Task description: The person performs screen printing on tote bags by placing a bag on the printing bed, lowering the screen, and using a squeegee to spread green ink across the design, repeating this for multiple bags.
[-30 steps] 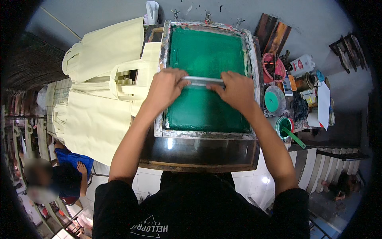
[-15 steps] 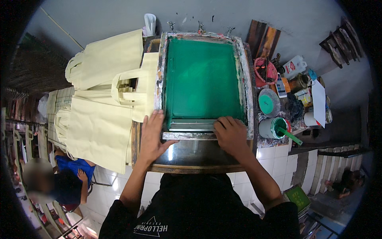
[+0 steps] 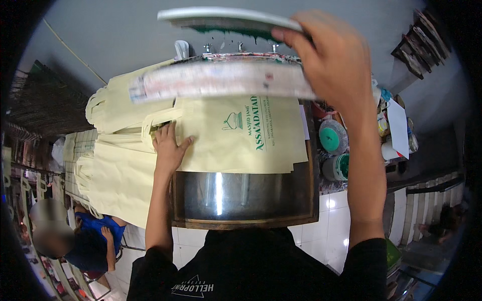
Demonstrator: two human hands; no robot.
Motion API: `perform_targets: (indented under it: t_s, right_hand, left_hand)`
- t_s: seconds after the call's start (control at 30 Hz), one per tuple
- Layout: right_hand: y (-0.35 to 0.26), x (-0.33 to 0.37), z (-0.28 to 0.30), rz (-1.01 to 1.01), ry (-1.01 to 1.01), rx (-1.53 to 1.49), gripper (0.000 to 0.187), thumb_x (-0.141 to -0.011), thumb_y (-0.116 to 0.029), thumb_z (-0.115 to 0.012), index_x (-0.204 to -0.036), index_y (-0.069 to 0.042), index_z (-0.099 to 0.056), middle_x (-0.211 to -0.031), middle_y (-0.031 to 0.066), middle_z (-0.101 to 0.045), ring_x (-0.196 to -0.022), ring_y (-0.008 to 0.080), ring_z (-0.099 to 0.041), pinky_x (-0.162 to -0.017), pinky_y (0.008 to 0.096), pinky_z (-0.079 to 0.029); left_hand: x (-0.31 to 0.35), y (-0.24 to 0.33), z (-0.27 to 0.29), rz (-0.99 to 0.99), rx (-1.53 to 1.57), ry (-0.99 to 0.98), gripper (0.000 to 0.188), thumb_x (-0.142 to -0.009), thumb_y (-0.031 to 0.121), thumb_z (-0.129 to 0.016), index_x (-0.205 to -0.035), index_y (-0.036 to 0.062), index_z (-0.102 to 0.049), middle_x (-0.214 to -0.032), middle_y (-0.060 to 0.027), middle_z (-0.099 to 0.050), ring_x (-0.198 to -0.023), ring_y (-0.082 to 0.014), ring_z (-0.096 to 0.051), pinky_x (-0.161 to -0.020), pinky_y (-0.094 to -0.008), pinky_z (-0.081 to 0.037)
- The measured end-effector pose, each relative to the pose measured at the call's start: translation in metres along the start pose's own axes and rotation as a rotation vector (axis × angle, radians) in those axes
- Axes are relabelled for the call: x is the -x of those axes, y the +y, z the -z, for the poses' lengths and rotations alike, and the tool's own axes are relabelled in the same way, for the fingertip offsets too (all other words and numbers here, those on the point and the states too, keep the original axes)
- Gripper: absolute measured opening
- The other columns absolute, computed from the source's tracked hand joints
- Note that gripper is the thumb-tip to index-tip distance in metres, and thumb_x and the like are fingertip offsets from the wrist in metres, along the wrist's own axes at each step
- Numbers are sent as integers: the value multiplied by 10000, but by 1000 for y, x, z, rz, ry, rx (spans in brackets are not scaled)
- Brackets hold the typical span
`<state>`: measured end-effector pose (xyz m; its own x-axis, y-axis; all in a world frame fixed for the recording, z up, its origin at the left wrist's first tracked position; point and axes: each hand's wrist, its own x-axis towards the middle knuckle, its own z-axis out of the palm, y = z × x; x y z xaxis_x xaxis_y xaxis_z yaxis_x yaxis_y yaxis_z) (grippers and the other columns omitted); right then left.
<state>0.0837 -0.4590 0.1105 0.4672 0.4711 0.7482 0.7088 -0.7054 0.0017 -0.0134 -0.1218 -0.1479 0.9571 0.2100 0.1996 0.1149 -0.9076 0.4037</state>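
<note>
A cream fabric tote bag point(image 3: 211, 150), printed in green, lies flat on the dark glossy work table point(image 3: 261, 200). On its left edge, by the handle, rests my left hand point(image 3: 169, 145), fingers and thumb apart. High above the bag, my right hand point(image 3: 339, 65) grips a squeegee point(image 3: 231, 15), a pale bar with green ink along its lower edge. The printing screen frame point(image 3: 226, 80) is tilted up and seen nearly edge-on. My right hand overlaps the frame's right end; whether it also holds it is unclear. The frame hides the bag's far part.
Stacked cream tote bags point(image 3: 118, 170) lie to the left. Right of the table stand an ink tub point(image 3: 337, 166), a round container with green ink point(image 3: 332, 138) and assorted jars. Clamps point(image 3: 241, 46) line the far edge. Another person point(image 3: 90, 246) sits at lower left.
The screen frame has swung up from flat, uncovering the printed bag. My right hand has risen with the squeegee. My left hand has moved left, from the frame's near corner to the bag's handle.
</note>
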Motion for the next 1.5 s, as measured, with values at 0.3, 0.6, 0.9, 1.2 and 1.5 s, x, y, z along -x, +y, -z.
perform_targets:
  t_s: [0.3,0.6,0.9,1.2,1.5]
  right_hand:
    - [24,-77,4,-188,-52,-27,307,-902,-291,-678,-946,11,-718,-854,243,-702,-805,406,-678,-749,459,-515]
    - [43,-103,-2,-134,-73,-1,375,-897,-292,-683,-1018,61,-726,-936,282,-714,-891,418,-692,-829,465,-526]
    - [80,-120,-14,-42,-18,-16,407,-876,-294,-724,-1054,71,-735,-981,306,-711,-919,427,-697,-868,456,-532]
    - [74,-118,-4,-113,-143,-120,335,-883,-259,-724,-1001,52,-759,-937,289,-720,-894,419,-701,-850,466,-533]
    - [80,-121,-7,-98,-159,-98,316,-883,-242,-727,-985,56,-760,-950,290,-720,-897,415,-705,-841,465,-543]
  left_hand:
    - [-22,-10,9,121,202,-111,311,-828,287,-814,-873,11,-676,-928,-135,-631,-948,-290,-559,-885,-423,-426]
    - [25,-134,130,522,-779,515,530,-898,369,-721,-1274,19,-592,-1232,-175,-666,-1127,-372,-633,-968,-456,-464]
    - [-99,122,-100,-398,281,-172,505,-960,261,-634,-1404,50,-516,-1484,-194,-505,-1409,-348,-433,-1170,-545,-261]
    - [-211,196,-160,-313,11,-591,396,-861,441,-728,-1130,151,-706,-1221,-111,-649,-1266,-373,-474,-1056,-558,-291]
    - [-217,215,-158,-321,-59,-566,547,-891,586,-661,-1106,88,-731,-1182,-150,-686,-1263,-337,-488,-1004,-514,-299]
